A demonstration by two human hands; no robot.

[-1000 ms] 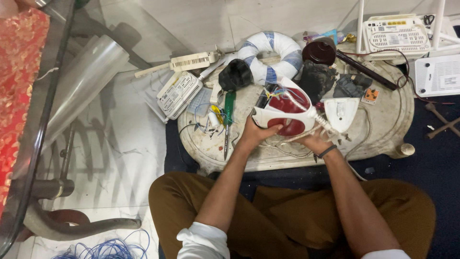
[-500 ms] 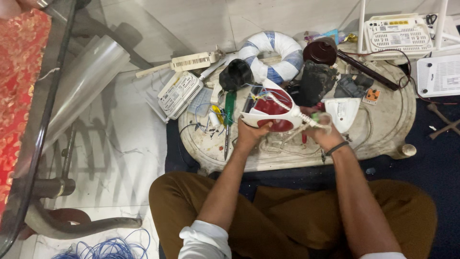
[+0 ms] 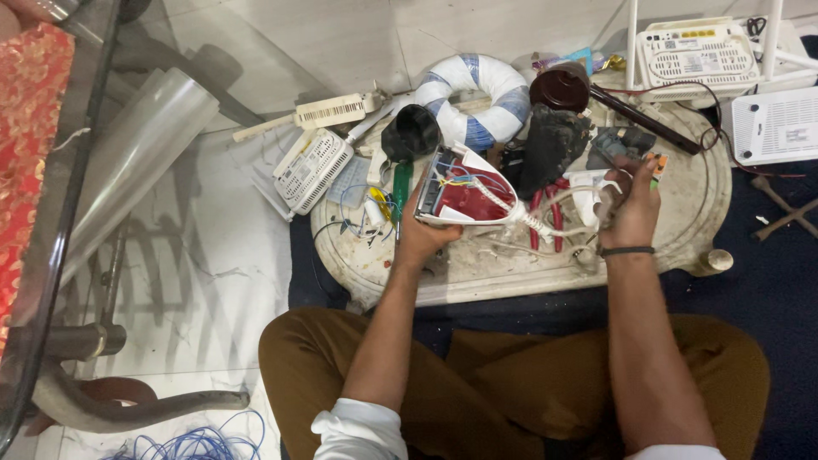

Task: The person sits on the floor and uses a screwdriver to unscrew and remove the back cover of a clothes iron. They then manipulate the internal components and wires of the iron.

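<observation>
Left hand [image 3: 423, 232] grip closed on the rear edge of the opened red-and-white iron [image 3: 464, 198], held tilted just above the counter [image 3: 511, 273]; coloured wires exposed inside. Right hand [image 3: 632, 204], to the right of the iron, grip narrow around the iron's white cord [image 3: 558, 223], which runs from the iron's tip. Green-handled screwdriver [image 3: 400, 183] lies just left of the iron. Blue-and-white ring [image 3: 477, 98] sits behind the iron. Red pliers [image 3: 545, 213] lie between iron and right hand.
</observation>
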